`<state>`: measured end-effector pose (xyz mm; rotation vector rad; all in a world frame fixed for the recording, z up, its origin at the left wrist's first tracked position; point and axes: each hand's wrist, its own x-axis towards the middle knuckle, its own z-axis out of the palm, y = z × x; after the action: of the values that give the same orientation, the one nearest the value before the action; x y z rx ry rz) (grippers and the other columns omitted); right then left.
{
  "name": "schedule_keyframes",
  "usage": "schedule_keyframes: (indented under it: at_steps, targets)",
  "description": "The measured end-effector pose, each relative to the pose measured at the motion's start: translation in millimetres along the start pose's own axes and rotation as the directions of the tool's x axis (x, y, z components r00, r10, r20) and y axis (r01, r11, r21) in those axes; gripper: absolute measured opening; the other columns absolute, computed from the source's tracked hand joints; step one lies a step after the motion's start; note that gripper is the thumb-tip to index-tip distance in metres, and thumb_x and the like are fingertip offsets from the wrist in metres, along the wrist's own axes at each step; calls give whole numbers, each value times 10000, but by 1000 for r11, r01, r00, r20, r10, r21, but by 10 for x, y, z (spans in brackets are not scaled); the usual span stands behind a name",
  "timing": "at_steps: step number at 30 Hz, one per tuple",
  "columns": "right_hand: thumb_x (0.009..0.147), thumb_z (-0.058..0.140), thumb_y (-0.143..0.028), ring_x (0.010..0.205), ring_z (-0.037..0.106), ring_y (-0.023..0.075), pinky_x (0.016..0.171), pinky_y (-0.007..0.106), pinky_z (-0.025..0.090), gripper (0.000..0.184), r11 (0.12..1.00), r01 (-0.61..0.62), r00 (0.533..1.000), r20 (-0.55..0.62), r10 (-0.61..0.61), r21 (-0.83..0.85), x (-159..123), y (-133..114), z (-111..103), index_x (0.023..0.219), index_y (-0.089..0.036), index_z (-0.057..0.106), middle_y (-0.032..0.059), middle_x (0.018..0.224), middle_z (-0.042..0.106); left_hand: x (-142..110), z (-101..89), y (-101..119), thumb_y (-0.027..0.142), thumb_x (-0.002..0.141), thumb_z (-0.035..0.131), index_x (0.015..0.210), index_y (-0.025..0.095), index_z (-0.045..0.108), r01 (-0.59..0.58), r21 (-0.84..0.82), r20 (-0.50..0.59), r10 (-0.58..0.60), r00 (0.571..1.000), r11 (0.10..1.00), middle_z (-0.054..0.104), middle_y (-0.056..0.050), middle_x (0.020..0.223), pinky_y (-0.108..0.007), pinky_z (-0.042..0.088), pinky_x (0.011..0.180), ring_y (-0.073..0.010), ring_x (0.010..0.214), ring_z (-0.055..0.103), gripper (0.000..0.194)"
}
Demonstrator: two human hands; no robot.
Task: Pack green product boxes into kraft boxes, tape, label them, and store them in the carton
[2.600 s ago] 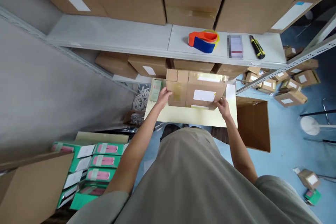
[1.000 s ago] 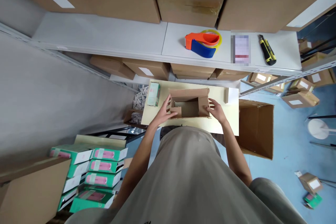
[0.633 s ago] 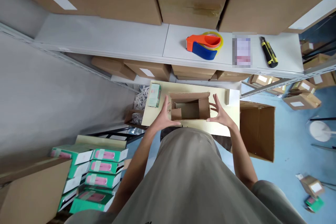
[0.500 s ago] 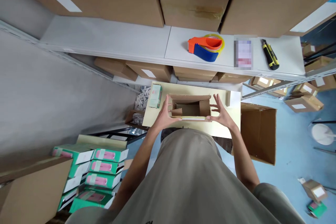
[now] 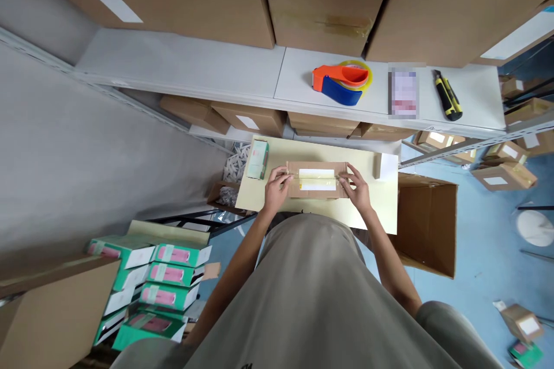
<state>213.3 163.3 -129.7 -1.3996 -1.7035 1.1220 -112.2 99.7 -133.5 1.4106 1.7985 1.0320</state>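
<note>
- Centrally, a pale table [image 5: 385,202], bearing the carton [image 5: 317,183].
- Carton: middle of the frame, its top flaps [image 5: 318,187] almost meeting at a lengthwise seam [image 5: 317,178].
- Left hand [image 5: 276,187] and right hand [image 5: 356,189]: bent fingers touch the flaps' left and right ends; whether clamped or merely pressing cannot be told.
- Seam: uneven pressure or early release could plausibly let one flap spring up.

My oblong brown carton [image 5: 317,179], top flaps meeting between white label strips [image 5: 317,187], lies lengthwise between left and right edges of the surface [image 5: 385,202].
</note>
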Motion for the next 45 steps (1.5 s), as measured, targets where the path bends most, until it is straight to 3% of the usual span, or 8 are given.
schedule_keyframes:
  at_steps: [5, 10, 18, 27, 33, 38, 43, 45]
  targets:
    - [1005, 691, -722, 1401, 697, 360, 968, 482, 696, 510, 991, -93, 994, -51, 99, 97, 80, 91, 99, 1254, -294, 816, 137, 1609, 677, 60, 118, -66, 615, 1016, 708, 1254, 243, 790, 68, -103, -104, -79, 991, 992, 656, -148, 1443, -443, 640, 1051, -321, 1287, 688, 449]
    - [865, 756, -834, 1292, 736, 383, 933, 508, 696, 1069, 959, -245, 967, -37, 252, 146, 14, 191, 99, 1695, -207, 509, 226, 1580, 684, 8, 213, -269, 684, 877, 828, 1436, 209, 673, 178, -313, -119, -224, 967, 933, 675, -180, 1480, -460, 645, 1014, -325, 1246, 716, 749]
    - [829, 755, -870, 1238, 765, 392, 1082, 551, 634, 866, 947, -265, 963, -5, 270, 179, 127, 207, 103, 1332, -166, 775, 196, 1420, 794, 154, 304, -501, 666, 740, 939, 1416, 177, 668, 298, -532, 29, -334, 942, 793, 683, -213, 1544, -556, 531, 1243, -386, 1449, 663, 877]
    - [857, 734, -872, 1209, 793, 384, 1010, 511, 663, 836, 953, -262, 965, 24, 261, 154, -33, 165, 80, 1295, -161, 781, 197, 1380, 814, 28, 192, -467, 671, 777, 909, 1384, 164, 675, 279, -464, 100, -264, 959, 841, 721, -219, 1505, -564, 604, 1166, -383, 1356, 733, 825]
    - [1005, 606, -782, 1090, 814, 357, 863, 474, 690, 679, 971, -98, 986, -152, 65, -220, 35, 59, 113, 1281, -189, 785, 203, 1336, 814, 157, 187, -414, 540, 902, 849, 1398, 175, 656, 150, -328, -10, -162, 987, 933, 743, -199, 1437, -534, 644, 1108, -336, 1265, 774, 645]
    - [1106, 586, -445, 1189, 768, 378, 1009, 517, 633, 368, 766, 184, 968, -21, -250, -616, 370, -453, -75, 1291, -207, 798, 185, 1377, 797, 400, -21, -40, 314, 919, 869, 1439, 223, 663, -109, 87, -82, 116, 990, 990, 693, -176, 1494, -574, 555, 1241, -369, 1430, 678, 566]
    - [1133, 516, -371, 1394, 612, 412, 1191, 586, 487, 496, 584, 319, 861, -28, -507, -746, 1387, -1460, -337, 1566, -149, 610, 241, 1539, 670, 986, -115, 936, 296, 1011, 787, 1533, 247, 624, -432, 198, -95, 456, 885, 880, 651, -158, 1571, -548, 500, 1304, -330, 1489, 628, 549]
    - [1098, 542, -321, 1461, 541, 436, 1230, 605, 426, 567, 518, 317, 866, 19, -500, -794, 1830, -1778, -353, 1616, -90, 527, 286, 1587, 611, 1201, -90, 1337, 296, 1026, 767, 1524, 239, 631, -505, 196, -96, 529, 843, 840, 656, -164, 1561, -544, 484, 1317, -326, 1492, 622, 520]
